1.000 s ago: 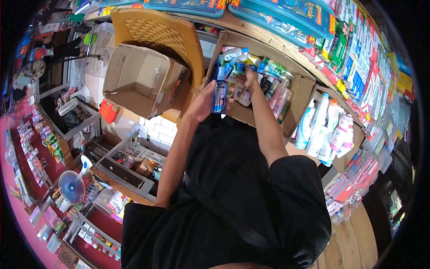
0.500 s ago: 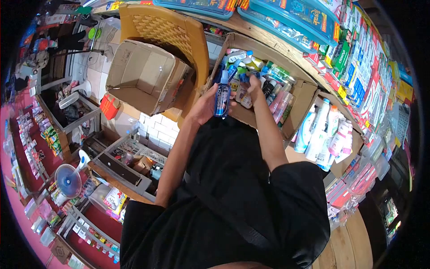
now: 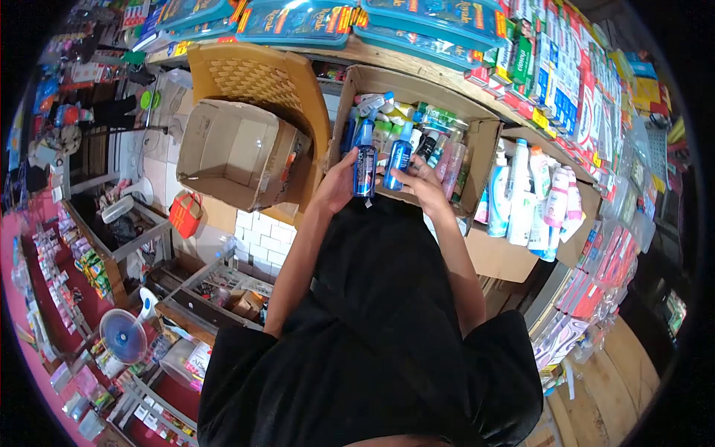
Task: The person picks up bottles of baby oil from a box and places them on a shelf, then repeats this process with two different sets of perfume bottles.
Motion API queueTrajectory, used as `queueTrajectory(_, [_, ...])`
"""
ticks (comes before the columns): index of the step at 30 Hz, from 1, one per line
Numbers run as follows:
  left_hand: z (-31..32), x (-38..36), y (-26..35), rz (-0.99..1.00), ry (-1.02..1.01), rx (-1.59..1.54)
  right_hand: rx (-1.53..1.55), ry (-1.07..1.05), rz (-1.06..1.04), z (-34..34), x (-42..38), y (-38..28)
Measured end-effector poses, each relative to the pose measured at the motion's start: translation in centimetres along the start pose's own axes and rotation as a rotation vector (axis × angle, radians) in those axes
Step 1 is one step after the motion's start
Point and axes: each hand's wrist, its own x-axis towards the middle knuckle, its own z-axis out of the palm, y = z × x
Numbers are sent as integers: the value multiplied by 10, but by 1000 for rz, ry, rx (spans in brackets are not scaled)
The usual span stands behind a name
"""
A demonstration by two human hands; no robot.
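Observation:
My left hand is closed around a blue spray bottle, held upright with dark lettering on its front. Close beside it, my right hand grips a second blue spray bottle, tilted slightly to the right. Both bottles are over the near side of a cardboard box. Inside that box lie several bottles and tubes, among them pink cylindrical bottles and green-capped ones. The fingertips behind each bottle are partly hidden.
Left of the box, an open cardboard carton rests on a yellow woven-back chair. Another box of white and pink bottles stands on the right. Blue plastic cases and toothpaste boxes line the shelf behind. A fan is at lower left.
My right hand has come out of the box toward me and now holds a blue spray bottle beside the first one. The left hand keeps its bottle. The view has shifted slightly.

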Motion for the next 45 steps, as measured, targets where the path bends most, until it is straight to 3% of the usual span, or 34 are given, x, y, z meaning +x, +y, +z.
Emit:
queueTrajectory(3, [11, -5, -2, 8, 58, 37, -49, -1, -95, 4, -20, 1])
queueTrajectory(15, [34, -8, -19, -87, 9, 9, -47, 167, -121, 8, -77, 10])
queueTrajectory(23, [28, -9, -24, -211, -240, 83, 23, 262, -263, 18, -105, 46])
queueTrajectory(34, [17, -48, -39, -443, -382, 181, 278, 558, -297, 89, -169, 109])
queueTrajectory(45, [39, -84, -117, -823, -592, 373, 570, 855, -399, 135, -258, 204])
